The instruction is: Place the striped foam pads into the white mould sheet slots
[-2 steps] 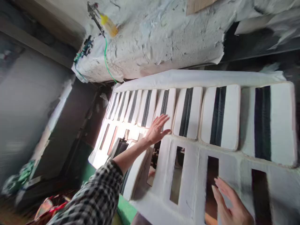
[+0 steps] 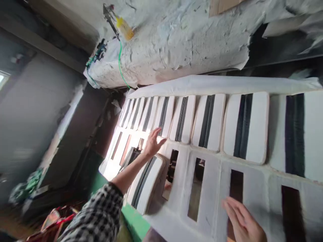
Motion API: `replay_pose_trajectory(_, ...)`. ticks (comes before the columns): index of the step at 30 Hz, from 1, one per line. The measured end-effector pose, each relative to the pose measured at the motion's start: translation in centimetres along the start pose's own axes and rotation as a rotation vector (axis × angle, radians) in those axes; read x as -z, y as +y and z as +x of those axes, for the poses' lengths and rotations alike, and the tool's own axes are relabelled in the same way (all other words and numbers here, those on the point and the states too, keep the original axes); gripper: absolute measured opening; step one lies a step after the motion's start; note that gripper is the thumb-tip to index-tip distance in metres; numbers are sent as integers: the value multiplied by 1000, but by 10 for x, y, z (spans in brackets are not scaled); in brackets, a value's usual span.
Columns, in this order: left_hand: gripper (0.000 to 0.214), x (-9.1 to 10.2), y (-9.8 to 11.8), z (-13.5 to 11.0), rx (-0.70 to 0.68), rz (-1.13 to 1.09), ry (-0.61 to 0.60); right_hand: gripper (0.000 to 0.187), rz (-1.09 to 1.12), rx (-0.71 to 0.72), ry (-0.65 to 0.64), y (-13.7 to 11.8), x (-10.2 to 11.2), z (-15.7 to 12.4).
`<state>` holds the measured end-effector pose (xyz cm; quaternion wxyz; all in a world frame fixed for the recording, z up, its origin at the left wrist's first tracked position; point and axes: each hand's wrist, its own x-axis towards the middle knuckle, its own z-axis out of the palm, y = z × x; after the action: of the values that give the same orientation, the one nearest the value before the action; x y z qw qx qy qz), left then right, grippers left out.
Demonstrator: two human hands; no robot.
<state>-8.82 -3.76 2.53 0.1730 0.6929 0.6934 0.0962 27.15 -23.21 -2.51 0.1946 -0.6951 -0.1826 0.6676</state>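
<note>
A long white padded frame (image 2: 209, 188) with a row of slots runs across the view. White cushion panels with dark stripes (image 2: 207, 122) fill its upper row. My left hand (image 2: 153, 143) is spread flat, fingers apart, against the frame just under the upper panels. Below it one striped panel (image 2: 145, 185) leans loose out of a lower slot. My right hand (image 2: 243, 222) rests open on the frame at the bottom edge of the view, beside a dark empty slot (image 2: 236, 193). Neither hand holds anything.
A rough white plastered surface (image 2: 181, 40) looms above the frame, with a yellow object (image 2: 124, 28) and a green cord (image 2: 120, 67) on it. A green surface (image 2: 136, 223) lies under the frame. Dark furniture and clutter (image 2: 50, 222) stand at the left.
My left hand has slid left along the frame, from the upper panels down to just above the loose panel. My right hand has shifted slightly lower.
</note>
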Motion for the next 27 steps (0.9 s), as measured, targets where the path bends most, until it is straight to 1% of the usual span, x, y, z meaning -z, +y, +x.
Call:
replay_pose_trajectory(1, 59, 23, -33, -23, 233, 8, 42, 71, 91, -49, -95, 3, -17, -4)
replay_pose_trajectory(2, 60, 43, -63, -46, 368, 21, 77, 71, 165, -84, -181, 6, -37, -9)
replay_pose_trajectory(3, 60, 59, -89, -71, 460, 23, 94, 70, 227, -104, -276, 9, -60, -15)
replay_pose_trajectory(4, 60, 71, -111, -95, 531, 18, 99, 69, 265, -107, -348, 12, -85, -21)
replay_pose_trajectory(5, 60, 80, -130, -119, 583, 3, 84, 68, 293, -103, -385, 15, -113, -28)
replay_pose_trajectory(6, 60, 85, -145, -141, 610, -17, 68, 67, 316, -107, -407, 17, -143, -34)
replay_pose_trajectory(7, 62, 87, -159, -160, 625, -41, 45, 68, 342, -111, -397, 20, -173, -40)
replay_pose_trajectory(9, 67, 90, -180, -190, 615, -76, -4, 71, 379, -108, -372, 27, -233, -50)
replay_pose_trajectory(11, 72, 92, -197, -205, 574, -103, -45, 71, 389, -70, -368, 34, -286, -57)
replay_pose_trajectory(13, 72, 96, -211, -210, 528, -135, -88, 73, 392, -34, -365, 40, -326, -63)
replay_pose_trajectory(14, 72, 100, -217, -210, 511, -153, -110, 75, 416, -41, -351, 42, -340, -65)
replay_pose_trajectory(16, 73, 107, -228, -209, 488, -186, -159, 78, 526, -119, -315, 40, -361, -73)
replay_pose_trajectory(18, 76, 114, -238, -209, 467, -221, -192, 73, 636, -235, -315, 34, -373, -83)
replay_pose_trajectory(20, 75, 118, -247, -210, 443, -270, -204, 67, 658, -293, -332, 27, -382, -93)
replay_pose_trajectory(22, 73, 120, -255, -211, 431, -309, -201, 68, 592, -256, -323, 20, -390, -101)
replay_pose_trajectory(24, 73, 123, -261, -210, 442, -338, -197, 74, 547, -196, -308, 18, -396, -105)
replay_pose_trajectory(27, 71, 136, -259, -207, 465, -423, -211, 76, 582, -181, -300, 20, -397, -107)
